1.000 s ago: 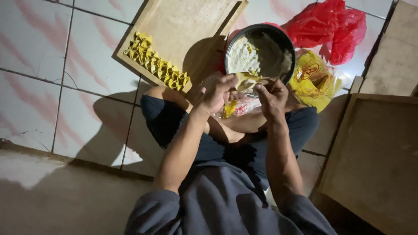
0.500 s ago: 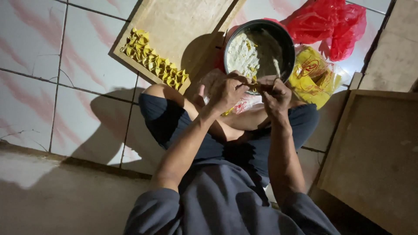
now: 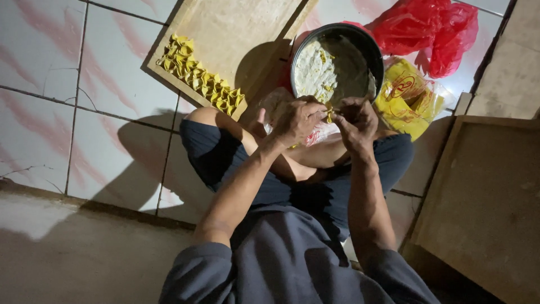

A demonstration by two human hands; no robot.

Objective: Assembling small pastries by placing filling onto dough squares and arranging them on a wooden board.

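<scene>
I sit cross-legged on a tiled floor. My left hand (image 3: 297,119) and my right hand (image 3: 355,120) meet over my lap, pinching a small yellow dumpling wrapper (image 3: 328,114) between the fingertips of both. Just beyond the hands stands a round dark metal bowl (image 3: 371,56) with pale filling inside. A wooden board (image 3: 242,34) lies to the left of the bowl, with a row of several folded yellow dumplings (image 3: 199,79) along its near edge.
A yellow plastic packet (image 3: 408,98) of wrappers lies right of the bowl, with a red plastic bag (image 3: 430,31) behind it. A second wooden board (image 3: 484,202) lies at my right. A thin plastic sheet (image 3: 315,135) rests on my lap under the hands.
My hands have stayed together over the lap and kept working the yellow wrapper between the fingertips. The view has shifted slightly. The bowl and boards have not moved.
</scene>
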